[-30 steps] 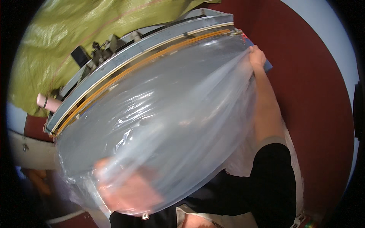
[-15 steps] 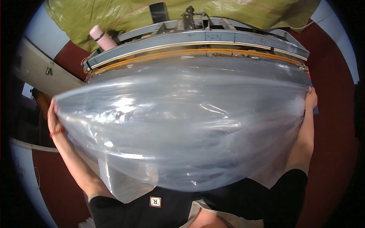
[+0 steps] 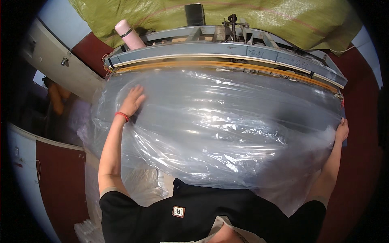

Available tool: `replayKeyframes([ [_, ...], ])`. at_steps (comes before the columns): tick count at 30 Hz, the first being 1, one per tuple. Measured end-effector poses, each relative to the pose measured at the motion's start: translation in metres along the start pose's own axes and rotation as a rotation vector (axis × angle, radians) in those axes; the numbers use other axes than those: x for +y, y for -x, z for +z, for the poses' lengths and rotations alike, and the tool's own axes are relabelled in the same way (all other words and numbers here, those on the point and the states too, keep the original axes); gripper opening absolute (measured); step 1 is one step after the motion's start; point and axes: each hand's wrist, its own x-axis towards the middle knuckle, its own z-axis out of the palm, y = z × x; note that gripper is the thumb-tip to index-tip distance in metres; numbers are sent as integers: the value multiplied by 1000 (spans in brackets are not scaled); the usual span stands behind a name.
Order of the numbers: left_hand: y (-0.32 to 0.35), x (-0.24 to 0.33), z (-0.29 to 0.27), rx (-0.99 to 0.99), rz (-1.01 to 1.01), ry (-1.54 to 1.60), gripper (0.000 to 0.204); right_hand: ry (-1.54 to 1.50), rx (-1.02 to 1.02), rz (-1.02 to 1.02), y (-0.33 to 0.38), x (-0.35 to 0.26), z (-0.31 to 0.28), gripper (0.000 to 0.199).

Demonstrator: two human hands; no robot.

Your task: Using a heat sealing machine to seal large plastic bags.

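Observation:
A wide sheet of clear plastic film [image 3: 194, 117] spreads over the dark bench in front of me, wrinkled and shiny, its near part hanging toward my body. My left hand [image 3: 133, 101] lies palm down on the film's left part, fingers stretched out and holding nothing. At the far right, my right hand [image 3: 342, 130] pinches the film's gathered edge beside the bench's right side. From there, folds run leftward across the sheet.
A grey metal frame [image 3: 170, 52] with an orange strip [image 3: 194, 63] spans the bench's far side. A pink flask [image 3: 130, 35] and a dark flat object [image 3: 195, 14] are behind it, near yellow-green woven sheeting [image 3: 283, 16]. More plastic [image 3: 87, 231] lies at lower left, near a door [image 3: 60, 52].
My left hand has let go of the film's left edge and moved inward onto the sheet. The raised, taut film has dropped onto the bench. My right hand still holds its edge, slightly lower.

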Motion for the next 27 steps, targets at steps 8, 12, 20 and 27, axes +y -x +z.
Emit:
replayKeyframes([
  [8, -45, 106, 17, 202, 367, 68, 25, -173, 115, -68, -9, 21, 17, 32],
  [12, -57, 118, 34, 213, 307, 87, 21, -779, -295, 55, -49, 107, 32, 28],
  [20, -86, 115, 52, 376, 3, 218, 23, -1380, -220, 199, -13, 132, -68, 34],
  [27, -97, 106, 33, 442, 230, -1, 11, -1183, -214, 233, -25, 117, -50, 30],
])
